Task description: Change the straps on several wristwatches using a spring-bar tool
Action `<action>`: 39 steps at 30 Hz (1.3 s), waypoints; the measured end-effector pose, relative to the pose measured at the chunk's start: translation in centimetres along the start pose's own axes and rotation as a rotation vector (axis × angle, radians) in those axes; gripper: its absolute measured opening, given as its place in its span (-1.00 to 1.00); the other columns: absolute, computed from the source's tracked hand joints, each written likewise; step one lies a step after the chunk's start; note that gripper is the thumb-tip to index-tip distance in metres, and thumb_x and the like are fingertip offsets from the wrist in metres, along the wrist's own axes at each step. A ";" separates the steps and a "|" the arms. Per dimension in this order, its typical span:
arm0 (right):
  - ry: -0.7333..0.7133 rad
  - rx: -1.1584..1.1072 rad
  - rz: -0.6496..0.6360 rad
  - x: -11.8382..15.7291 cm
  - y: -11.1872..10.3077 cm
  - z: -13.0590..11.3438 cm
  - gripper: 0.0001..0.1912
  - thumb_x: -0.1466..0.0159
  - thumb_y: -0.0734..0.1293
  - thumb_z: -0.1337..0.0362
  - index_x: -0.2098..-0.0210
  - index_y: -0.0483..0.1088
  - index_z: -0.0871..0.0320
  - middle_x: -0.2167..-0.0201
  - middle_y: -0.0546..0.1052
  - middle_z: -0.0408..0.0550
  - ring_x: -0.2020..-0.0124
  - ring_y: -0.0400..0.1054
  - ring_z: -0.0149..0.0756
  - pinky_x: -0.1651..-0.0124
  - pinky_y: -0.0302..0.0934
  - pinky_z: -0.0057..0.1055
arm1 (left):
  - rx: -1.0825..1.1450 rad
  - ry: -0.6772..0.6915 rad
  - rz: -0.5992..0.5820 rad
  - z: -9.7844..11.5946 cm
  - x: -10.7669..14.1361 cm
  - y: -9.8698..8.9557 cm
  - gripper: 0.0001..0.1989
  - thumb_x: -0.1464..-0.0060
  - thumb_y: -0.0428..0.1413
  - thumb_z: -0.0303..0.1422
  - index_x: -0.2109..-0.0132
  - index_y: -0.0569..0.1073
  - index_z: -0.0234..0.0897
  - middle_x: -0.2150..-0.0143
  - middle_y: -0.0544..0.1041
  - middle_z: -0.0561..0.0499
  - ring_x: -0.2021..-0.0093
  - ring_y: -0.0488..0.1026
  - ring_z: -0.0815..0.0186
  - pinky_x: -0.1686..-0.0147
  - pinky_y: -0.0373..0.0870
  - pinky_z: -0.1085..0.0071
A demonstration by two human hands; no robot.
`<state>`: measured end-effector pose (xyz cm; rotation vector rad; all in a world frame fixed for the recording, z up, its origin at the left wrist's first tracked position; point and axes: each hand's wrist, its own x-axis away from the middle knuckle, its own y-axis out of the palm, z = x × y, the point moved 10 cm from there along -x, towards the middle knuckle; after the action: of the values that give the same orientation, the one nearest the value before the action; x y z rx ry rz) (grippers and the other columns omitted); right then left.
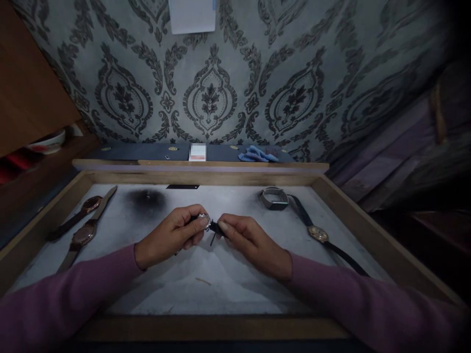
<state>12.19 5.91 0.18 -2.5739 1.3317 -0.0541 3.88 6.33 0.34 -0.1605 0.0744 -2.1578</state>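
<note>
Head view: the wristwatch [206,221] is up between both hands, over the pale bottom of the wood-rimmed tray [221,328], near its middle. Left hand [162,238] has the case pinched, thumb across the near side of it, fingers curled round behind; grip narrow, closed on the watch. Right hand [253,240] has its thumb and fingers closed on the black strap [216,228], also a narrow pinch. Key relation: the case lies right at the left fingertips, and the strap leaves it on the right-hand side, running to the right fingers with a slight drop toward the wearer. So the visible long axis goes roughly hand to hand, across the tray, not away from the body. Left is the nearer hand to the case, in contact with it; right is nearer to the strap, with a short gap between its fingertips and the case. A thin dark piece [213,239] hangs below the strap in that gap; can't tell if it's part of the strap or separate. Can't tell either whether the strap is fastened at the case, too small and dark. Rest of the left-side strap is mostly hidden by the left fingers.
</note>
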 end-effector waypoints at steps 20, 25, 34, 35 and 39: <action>-0.226 0.495 -0.068 0.8 0.5 -2.9 -0.69 -0.42 0.04 0.24 0.47 0.09 0.12 0.63 0.07 -0.29 0.65 -0.03 -0.49 0.52 -0.09 -0.50 | 0.051 -0.077 -0.087 -0.3 0.5 0.8 -0.65 -0.14 0.05 -0.08 0.36 0.30 -0.30 0.62 0.21 0.22 0.68 0.01 0.56 0.71 -0.08 0.58; -0.312 0.679 -0.055 1.2 0.8 -3.0 -0.75 -0.40 0.03 0.31 0.42 0.15 0.13 0.64 0.10 -0.28 0.65 -0.01 -0.46 0.51 -0.11 -0.47 | 0.206 -0.134 -0.109 -1.4 0.4 1.0 -0.73 -0.14 0.07 -0.18 0.36 0.32 -0.32 0.62 0.21 0.21 0.70 0.01 0.58 0.70 -0.17 0.58; -0.274 0.673 -0.008 1.0 0.3 -3.0 -0.74 -0.39 0.03 0.30 0.45 0.09 0.11 0.64 0.07 -0.29 0.66 -0.03 -0.48 0.52 -0.13 -0.47 | 0.215 -0.089 -0.109 -0.9 0.2 0.8 -0.75 -0.17 0.06 -0.21 0.34 0.32 -0.33 0.60 0.22 0.20 0.67 0.02 0.58 0.68 -0.14 0.57; -0.255 0.641 -0.002 0.9 0.2 -3.0 -0.74 -0.39 0.04 0.29 0.45 0.08 0.11 0.64 0.06 -0.29 0.66 -0.04 -0.48 0.52 -0.13 -0.47 | 0.198 -0.074 -0.101 -0.7 0.2 0.7 -0.74 -0.17 0.05 -0.20 0.33 0.31 -0.33 0.60 0.23 0.20 0.66 0.03 0.58 0.67 -0.13 0.57; -0.191 0.485 -0.010 0.5 -0.1 -2.8 -0.70 -0.40 0.05 0.24 0.48 0.07 0.11 0.66 0.07 -0.30 0.65 -0.04 -0.49 0.51 -0.11 -0.48 | 0.144 -0.045 -0.090 -0.3 0.1 0.6 -0.73 -0.19 0.03 -0.18 0.32 0.30 -0.33 0.59 0.23 0.20 0.65 0.04 0.57 0.67 -0.10 0.57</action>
<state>12.20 5.00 2.88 -2.1191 1.0781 -0.1141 4.28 5.91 0.00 -0.1310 -0.1160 -2.2393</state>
